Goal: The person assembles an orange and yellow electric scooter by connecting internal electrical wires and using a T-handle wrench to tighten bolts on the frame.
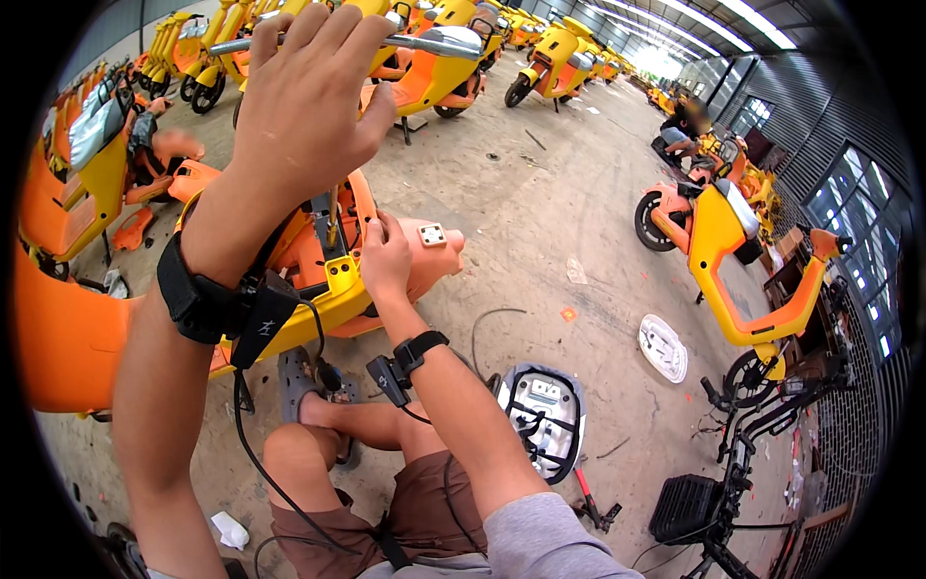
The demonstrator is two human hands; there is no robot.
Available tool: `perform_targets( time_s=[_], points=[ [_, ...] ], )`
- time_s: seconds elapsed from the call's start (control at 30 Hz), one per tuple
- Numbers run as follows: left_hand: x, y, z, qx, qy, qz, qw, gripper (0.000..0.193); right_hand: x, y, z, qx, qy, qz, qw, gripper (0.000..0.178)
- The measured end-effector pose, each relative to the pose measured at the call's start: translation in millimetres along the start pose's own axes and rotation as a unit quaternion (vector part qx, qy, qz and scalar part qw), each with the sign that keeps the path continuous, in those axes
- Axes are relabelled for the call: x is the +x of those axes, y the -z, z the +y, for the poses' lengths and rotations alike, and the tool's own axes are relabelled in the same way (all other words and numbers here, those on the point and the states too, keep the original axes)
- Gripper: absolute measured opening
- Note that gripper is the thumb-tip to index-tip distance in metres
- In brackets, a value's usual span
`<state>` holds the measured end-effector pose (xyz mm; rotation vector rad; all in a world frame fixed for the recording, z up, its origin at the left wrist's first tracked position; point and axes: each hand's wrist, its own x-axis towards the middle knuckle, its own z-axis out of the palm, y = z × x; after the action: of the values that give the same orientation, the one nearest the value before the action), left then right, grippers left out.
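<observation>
My left hand (pixel 313 101), raised at the upper left, is closed around the crossbar of a metal T-handle wrench (pixel 231 45). Its shaft (pixel 333 214) shows below my wrist, going down into the scooter's open frame; its lower end is hidden. In front of me is the orange and yellow electric scooter body (pixel 338 304). My right hand (pixel 387 259) is lower, beside the shaft, with its fingers closed over the edge of an orange body panel (pixel 365 198). On the scooter's orange end section (pixel 444 253) sits a small white square plate (pixel 432 234) with holes.
Rows of yellow scooters (pixel 555 63) stand behind. At right are another scooter (pixel 719 251) and a bare black frame (pixel 738 463). A seat pan (pixel 545 410), a red-handled tool (pixel 586 487) and a white plastic shell (pixel 663 347) lie on the floor. A person (pixel 683 130) crouches farther back.
</observation>
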<state>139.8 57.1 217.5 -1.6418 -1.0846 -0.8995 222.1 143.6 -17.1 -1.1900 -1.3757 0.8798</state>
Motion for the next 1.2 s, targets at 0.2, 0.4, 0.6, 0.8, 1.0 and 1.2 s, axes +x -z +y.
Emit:
perform_targets(
  time_s=[0.2,0.4,0.6,0.8,1.0,1.2],
  points=[
    [1.5,-1.4,-6.7,-0.029,-0.012,0.034,0.999,0.034,-2.1,-1.8,-1.7,0.000,0.023,0.003,1.000,0.041],
    [12.7,8.8,-22.1,-0.205,-0.023,-0.063,0.976,0.025,-5.4,-1.9,-7.5,0.046,-0.020,-0.025,0.998,0.040],
    [18.6,1.6,-11.1,-0.266,0.023,-0.003,0.964,0.036,0.2,-0.1,-0.1,0.026,0.016,-0.005,1.000,0.041],
    [5.7,-10.7,-15.0,-0.217,0.102,0.086,0.967,0.036,-3.6,-0.5,-7.1,0.002,0.024,0.007,1.000,0.040],
    [8.7,5.8,-51.2,-0.347,0.037,-0.072,0.934,0.025,-3.1,-0.6,-4.4,0.030,0.011,-0.002,0.999,0.040],
    [20.2,14.7,-59.0,-0.403,-0.004,-0.190,0.895,0.031,-1.2,1.7,-2.6,0.022,0.015,-0.002,1.000,0.040]
  ],
)
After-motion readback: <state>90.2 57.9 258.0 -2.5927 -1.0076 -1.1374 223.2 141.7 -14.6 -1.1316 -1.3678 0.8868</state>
